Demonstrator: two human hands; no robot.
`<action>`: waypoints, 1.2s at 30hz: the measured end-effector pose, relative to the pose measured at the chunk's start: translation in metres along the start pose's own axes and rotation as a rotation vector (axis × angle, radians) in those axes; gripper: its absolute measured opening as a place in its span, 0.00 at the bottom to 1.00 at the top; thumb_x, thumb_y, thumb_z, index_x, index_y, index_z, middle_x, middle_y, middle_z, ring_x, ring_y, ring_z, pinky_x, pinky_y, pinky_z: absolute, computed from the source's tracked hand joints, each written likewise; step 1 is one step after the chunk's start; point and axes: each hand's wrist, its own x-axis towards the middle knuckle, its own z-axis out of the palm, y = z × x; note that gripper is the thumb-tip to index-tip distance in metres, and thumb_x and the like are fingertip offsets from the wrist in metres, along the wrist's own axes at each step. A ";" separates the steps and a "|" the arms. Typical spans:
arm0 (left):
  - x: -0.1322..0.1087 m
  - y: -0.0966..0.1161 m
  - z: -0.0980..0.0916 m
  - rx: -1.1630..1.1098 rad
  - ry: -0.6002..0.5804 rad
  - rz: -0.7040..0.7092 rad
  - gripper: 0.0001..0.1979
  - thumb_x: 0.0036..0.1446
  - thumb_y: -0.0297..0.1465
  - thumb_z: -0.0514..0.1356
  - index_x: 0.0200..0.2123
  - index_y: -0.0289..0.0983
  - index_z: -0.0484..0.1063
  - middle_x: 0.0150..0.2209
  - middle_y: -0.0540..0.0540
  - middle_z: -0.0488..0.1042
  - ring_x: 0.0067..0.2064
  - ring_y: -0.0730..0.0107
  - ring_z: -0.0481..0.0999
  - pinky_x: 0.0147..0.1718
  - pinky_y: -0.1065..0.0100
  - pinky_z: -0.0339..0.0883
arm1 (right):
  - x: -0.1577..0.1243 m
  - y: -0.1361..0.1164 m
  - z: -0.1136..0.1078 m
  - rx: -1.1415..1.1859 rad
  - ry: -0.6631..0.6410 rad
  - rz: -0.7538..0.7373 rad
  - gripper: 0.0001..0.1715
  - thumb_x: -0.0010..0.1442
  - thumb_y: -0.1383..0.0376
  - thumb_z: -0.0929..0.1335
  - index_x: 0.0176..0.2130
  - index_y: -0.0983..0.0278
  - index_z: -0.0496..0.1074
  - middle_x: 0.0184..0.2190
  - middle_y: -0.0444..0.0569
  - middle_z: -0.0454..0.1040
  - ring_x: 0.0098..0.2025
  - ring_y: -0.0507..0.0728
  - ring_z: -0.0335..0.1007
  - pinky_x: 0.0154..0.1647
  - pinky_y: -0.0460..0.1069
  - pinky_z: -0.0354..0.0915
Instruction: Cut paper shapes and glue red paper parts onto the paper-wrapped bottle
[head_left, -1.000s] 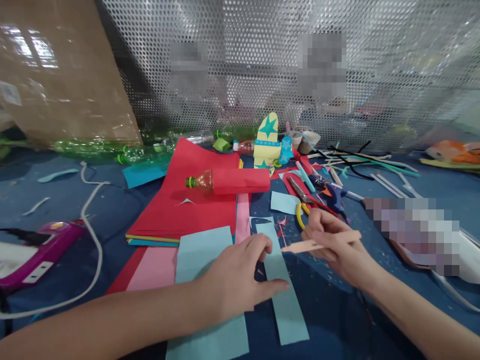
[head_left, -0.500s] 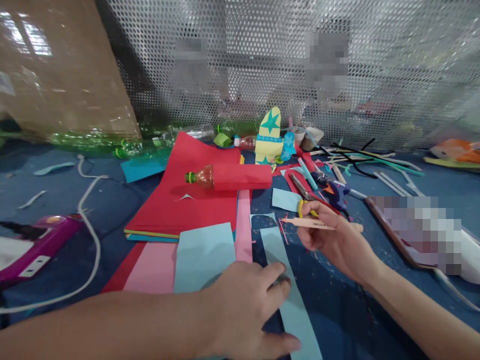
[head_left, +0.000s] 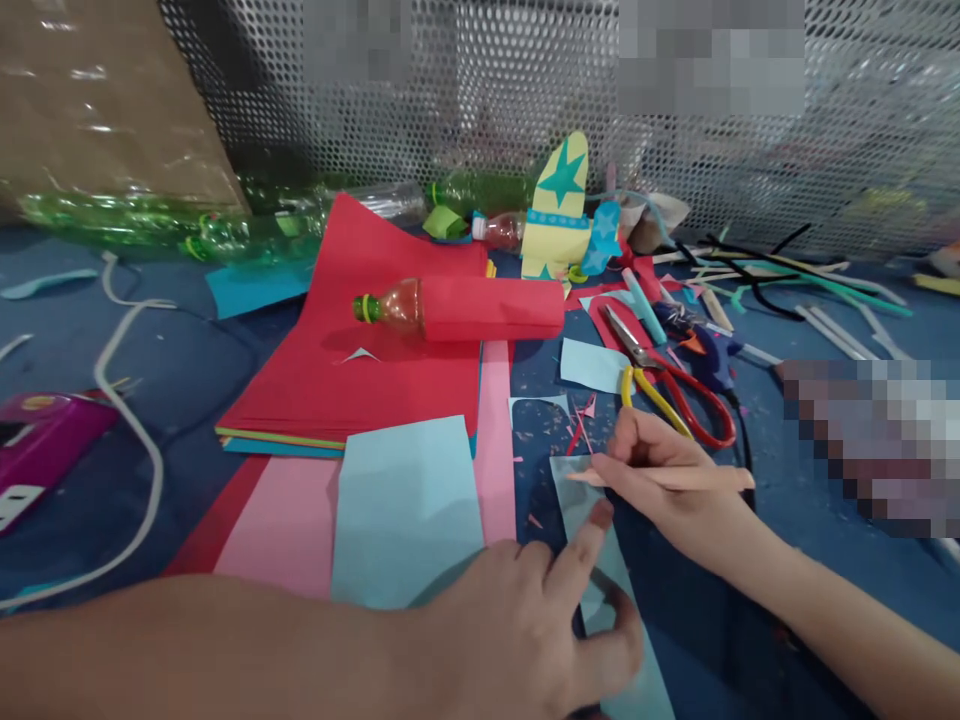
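My left hand (head_left: 536, 620) lies with its fingers apart on a long light blue paper strip (head_left: 576, 505), the index fingertip pressing near its upper end. In my right hand (head_left: 660, 515) is a pale wooden pencil (head_left: 701, 478), gripped between thumb and fingers. Its tip is at the strip's top end; whether it touches the paper I cannot tell. Just beyond the right hand lie scissors (head_left: 679, 395) with yellow and red handles. A wider light blue sheet (head_left: 409, 500) sits left of the strip, partly covered by my left arm.
A bottle wrapped in red paper (head_left: 491, 308) lies on stacked red sheets (head_left: 300, 390). Behind are a yellow paper piece with stars (head_left: 559, 235) and green bottles (head_left: 247, 238). A glue gun (head_left: 701, 345) is at right, a purple box-like device (head_left: 56, 435) and white cord (head_left: 154, 450) at left.
My right hand has brought the pencil down and left onto the strip's upper end, away from the scissors. My left hand has shifted up along the strip. The view has tilted downward.
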 end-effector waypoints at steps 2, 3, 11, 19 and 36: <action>0.001 0.002 0.006 0.027 0.050 -0.028 0.22 0.63 0.47 0.46 0.53 0.41 0.61 0.54 0.29 0.69 0.24 0.62 0.72 0.17 0.64 0.61 | 0.000 0.000 0.000 -0.036 -0.015 0.023 0.15 0.56 0.64 0.67 0.22 0.60 0.58 0.20 0.39 0.58 0.20 0.49 0.53 0.18 0.44 0.54; 0.001 0.003 0.010 0.035 0.074 -0.042 0.18 0.63 0.44 0.47 0.52 0.42 0.61 0.53 0.30 0.70 0.23 0.63 0.71 0.16 0.65 0.60 | 0.000 0.000 0.000 -0.043 -0.021 0.032 0.15 0.56 0.64 0.67 0.22 0.60 0.59 0.20 0.39 0.59 0.21 0.49 0.54 0.19 0.44 0.54; 0.003 0.007 0.017 -0.085 0.115 -0.137 0.13 0.63 0.28 0.47 0.47 0.47 0.66 0.45 0.41 0.75 0.24 0.67 0.72 0.18 0.69 0.60 | 0.000 -0.003 0.002 0.006 -0.103 0.071 0.14 0.54 0.64 0.67 0.22 0.59 0.58 0.19 0.40 0.60 0.20 0.50 0.53 0.17 0.45 0.52; 0.002 0.006 0.006 -0.136 0.014 -0.180 0.14 0.65 0.28 0.45 0.48 0.41 0.68 0.46 0.41 0.75 0.28 0.67 0.73 0.21 0.70 0.66 | -0.002 -0.006 0.000 -0.087 -0.137 0.101 0.14 0.56 0.63 0.66 0.23 0.59 0.58 0.20 0.40 0.62 0.21 0.50 0.54 0.18 0.45 0.53; 0.005 0.005 0.005 -0.010 0.070 -0.133 0.14 0.62 0.27 0.46 0.48 0.40 0.67 0.44 0.40 0.77 0.23 0.69 0.71 0.17 0.70 0.61 | -0.005 0.001 0.001 -0.130 -0.122 0.063 0.15 0.59 0.61 0.66 0.25 0.59 0.58 0.20 0.39 0.62 0.21 0.50 0.55 0.18 0.45 0.53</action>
